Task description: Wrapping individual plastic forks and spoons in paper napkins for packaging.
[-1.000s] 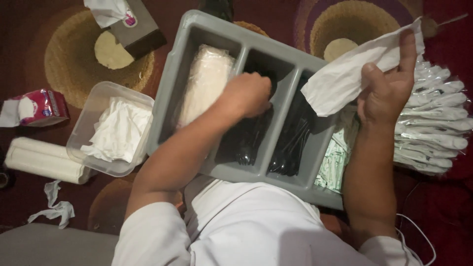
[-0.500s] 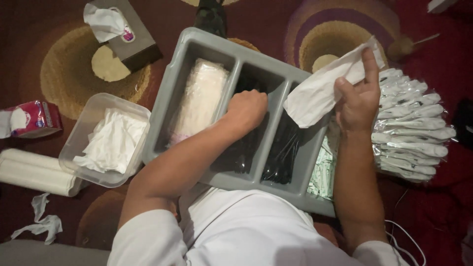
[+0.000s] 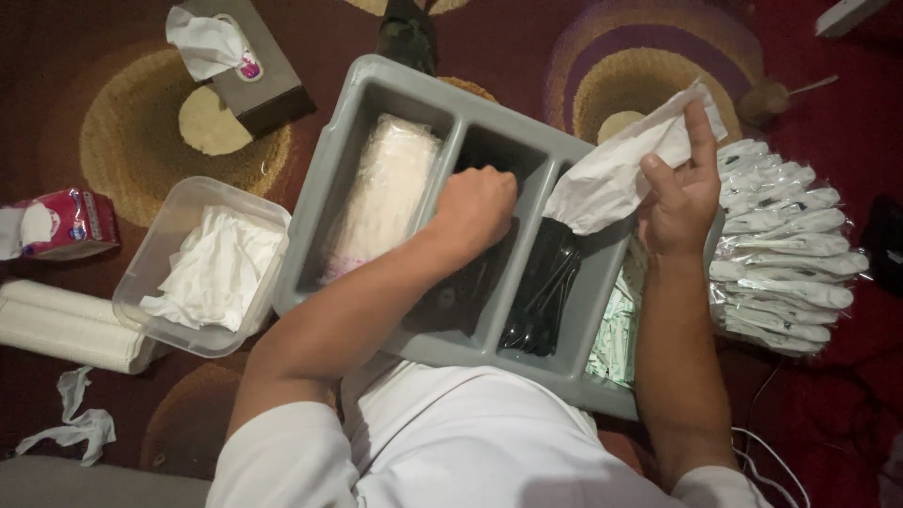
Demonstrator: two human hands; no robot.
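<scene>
One grey tray (image 3: 376, 99) with four compartments lies on the carpet (image 3: 527, 38). The left hand (image 3: 475, 202) reaches into the second compartment from the left, fingers curled down among black cutlery (image 3: 541, 301); whether they grip any I cannot tell. The right hand (image 3: 682, 193) holds one white napkin (image 3: 616, 174) above the third compartment, pinched between thumb and fingers. Right of the tray lies a pile of wrapped packets (image 3: 785, 249). On the left stand one clear tub (image 3: 169, 235) of napkins and two tissue boxes, far (image 3: 259, 85) and left (image 3: 66, 221).

tray (image 3: 372, 89) bins packed | napkin (image 3: 611, 174) over 3rd bin | carpet (image 3: 527, 47) beyond tray open
</scene>
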